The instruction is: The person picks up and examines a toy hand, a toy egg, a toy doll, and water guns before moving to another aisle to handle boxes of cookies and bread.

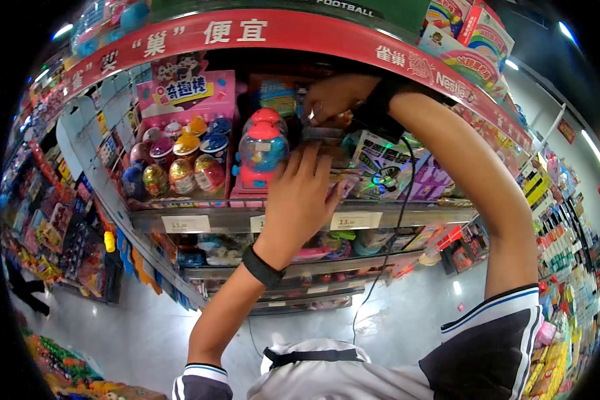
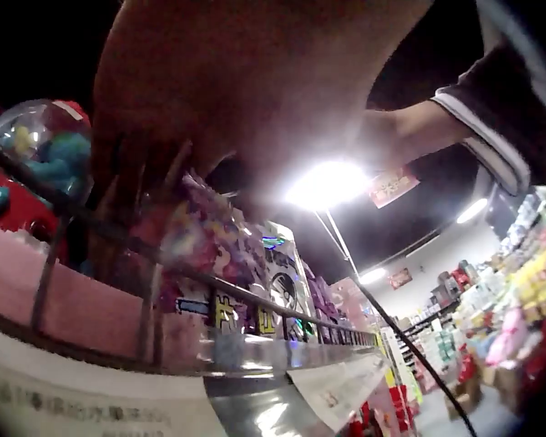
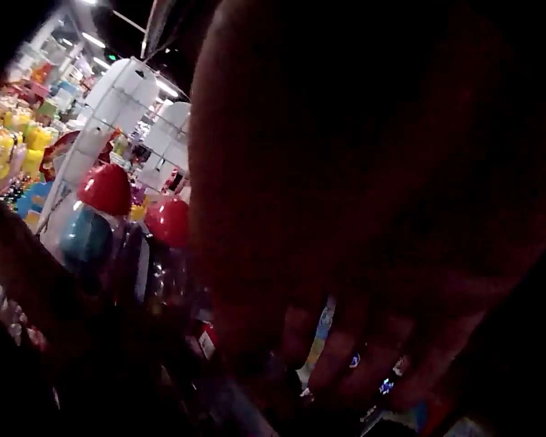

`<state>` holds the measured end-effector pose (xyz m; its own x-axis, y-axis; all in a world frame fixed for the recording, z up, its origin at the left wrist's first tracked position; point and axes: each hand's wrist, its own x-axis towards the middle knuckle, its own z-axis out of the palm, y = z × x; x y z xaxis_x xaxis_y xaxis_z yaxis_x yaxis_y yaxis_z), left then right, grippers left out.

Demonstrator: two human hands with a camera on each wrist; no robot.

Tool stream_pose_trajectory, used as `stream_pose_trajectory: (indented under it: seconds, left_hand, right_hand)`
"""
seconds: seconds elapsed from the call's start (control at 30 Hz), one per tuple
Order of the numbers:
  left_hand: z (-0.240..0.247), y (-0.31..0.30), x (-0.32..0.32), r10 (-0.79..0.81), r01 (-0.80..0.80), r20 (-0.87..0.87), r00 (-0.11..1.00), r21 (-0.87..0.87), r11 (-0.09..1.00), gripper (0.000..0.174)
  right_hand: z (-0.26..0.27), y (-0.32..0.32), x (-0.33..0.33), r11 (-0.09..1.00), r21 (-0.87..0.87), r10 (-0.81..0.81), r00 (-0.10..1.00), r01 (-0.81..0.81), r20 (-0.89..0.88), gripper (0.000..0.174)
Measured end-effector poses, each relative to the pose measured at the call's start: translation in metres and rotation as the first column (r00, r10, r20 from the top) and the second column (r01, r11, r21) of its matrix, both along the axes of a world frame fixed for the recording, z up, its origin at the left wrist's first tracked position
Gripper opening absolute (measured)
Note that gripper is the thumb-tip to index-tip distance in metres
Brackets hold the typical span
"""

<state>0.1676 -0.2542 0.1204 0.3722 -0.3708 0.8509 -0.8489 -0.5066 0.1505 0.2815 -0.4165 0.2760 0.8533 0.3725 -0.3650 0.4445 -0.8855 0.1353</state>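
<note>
At the front of the shelf, my left hand [image 1: 297,200] reaches over the rail with its fingers extended and slightly spread. Its fingertips are right at a brownish, clear-looking container [image 1: 330,150]; the thumb lies beside small purple packets [image 2: 220,246]. My right hand [image 1: 338,100] is deeper in the shelf, fingers pointing down behind that container, near a blue-green packet [image 1: 278,97]. It is dark and blurred, and I cannot tell whether it grips anything. Left of my left hand stand gumball-machine-shaped candy dispensers [image 1: 263,152] with red tops and blue-filled globes. Shiny silver packs [image 1: 380,163] stand to the right.
A pink display box [image 1: 187,100] with egg-shaped candies [image 1: 182,175] fills the shelf's left. A wire rail [image 2: 118,238] and price tags [image 1: 357,221] run along the front edge. The red shelf strip [image 1: 313,33] hangs overhead. A black cable [image 1: 400,220] hangs from the right wrist.
</note>
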Motion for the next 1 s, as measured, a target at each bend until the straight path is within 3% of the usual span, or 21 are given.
stream_pose_trajectory:
  seconds: [0.13, 0.3, 0.43, 0.47, 0.5, 0.53, 0.57, 0.63, 0.67, 0.77, 0.8, 0.83, 0.9, 0.97, 1.0]
  left_hand:
    - [-0.004, 0.011, -0.009, -0.046, 0.048, 0.033, 0.998, -0.088, 0.995, 0.038]
    - [-0.021, 0.028, -0.037, -0.077, 0.074, -0.016, 0.997, -0.144, 0.987, 0.038]
    - [-0.036, 0.047, -0.055, -0.151, 0.146, -0.031, 0.988, -0.116, 0.982, 0.034]
    - [-0.046, 0.054, -0.061, -0.201, 0.189, -0.102, 0.974, -0.113, 0.975, 0.033]
    - [-0.060, 0.062, -0.066, -0.250, 0.233, -0.169, 0.953, -0.113, 0.966, 0.032]
    - [-0.077, 0.070, -0.071, -0.297, 0.277, -0.234, 0.926, -0.116, 0.954, 0.031]
    - [-0.095, 0.078, -0.078, -0.288, 0.254, -0.315, 0.904, -0.143, 0.956, 0.029]
    - [-0.149, 0.096, -0.093, -0.227, 0.155, -0.507, 0.831, -0.180, 0.971, 0.026]
    - [-0.181, 0.106, -0.102, -0.174, 0.076, -0.615, 0.769, -0.182, 0.980, 0.024]
    - [-0.264, 0.155, -0.141, 0.031, -0.016, -0.789, 0.613, 0.026, 1.000, 0.022]
    - [-0.287, 0.175, -0.159, 0.090, -0.031, -0.822, 0.562, 0.088, 0.996, 0.022]
    - [-0.304, 0.195, -0.173, 0.164, 0.022, -0.889, 0.428, 0.192, 0.981, 0.026]
    - [-0.332, 0.230, -0.209, 0.329, 0.072, -0.877, 0.349, 0.376, 0.924, 0.031]
    - [-0.346, 0.252, -0.236, 0.487, 0.100, -0.840, 0.240, 0.520, 0.848, 0.040]
    - [-0.343, 0.248, -0.247, 0.535, -0.023, -0.811, 0.238, 0.546, 0.838, 0.040]
  right_hand:
    - [0.004, 0.005, -0.011, 0.978, 0.029, 0.195, 0.957, -0.206, 0.215, 0.036]
    - [0.004, 0.009, -0.065, 0.980, 0.122, 0.091, 0.900, -0.157, 0.427, 0.032]
    - [-0.005, 0.003, -0.095, 0.912, 0.010, 0.314, 0.717, -0.409, 0.622, 0.030]
    - [-0.009, 0.002, -0.105, 0.885, -0.015, 0.363, 0.669, -0.465, 0.649, 0.030]
    - [-0.014, 0.009, -0.130, 0.919, 0.079, 0.253, 0.731, -0.386, 0.634, 0.028]
    - [-0.022, 0.015, -0.155, 0.902, 0.117, 0.224, 0.682, -0.416, 0.697, 0.025]
    - [-0.031, 0.016, -0.169, 0.817, 0.133, 0.278, 0.585, -0.561, 0.762, 0.020]
    - [-0.059, 0.016, -0.209, 0.794, 0.265, 0.213, 0.658, -0.547, 0.722, 0.024]
    - [-0.080, 0.011, -0.226, 0.769, 0.377, 0.193, 0.751, -0.516, 0.632, 0.026]
    - [-0.146, 0.011, -0.265, 0.666, 0.659, 0.161, 0.930, -0.349, 0.330, 0.029]
    - [-0.180, 0.010, -0.273, 0.668, 0.689, 0.153, 0.958, -0.282, 0.244, 0.030]
    - [-0.208, 0.012, -0.280, 0.690, 0.685, 0.162, 0.972, -0.235, 0.170, 0.030]
    - [-0.282, 0.007, -0.292, 0.695, 0.704, 0.140, 0.988, -0.143, 0.063, 0.028]
    - [-0.336, 0.007, -0.298, 0.736, 0.650, 0.254, 0.967, -0.190, -0.005, 0.026]
    - [-0.359, 0.007, -0.301, 0.765, 0.606, 0.298, 0.954, -0.218, -0.034, 0.025]
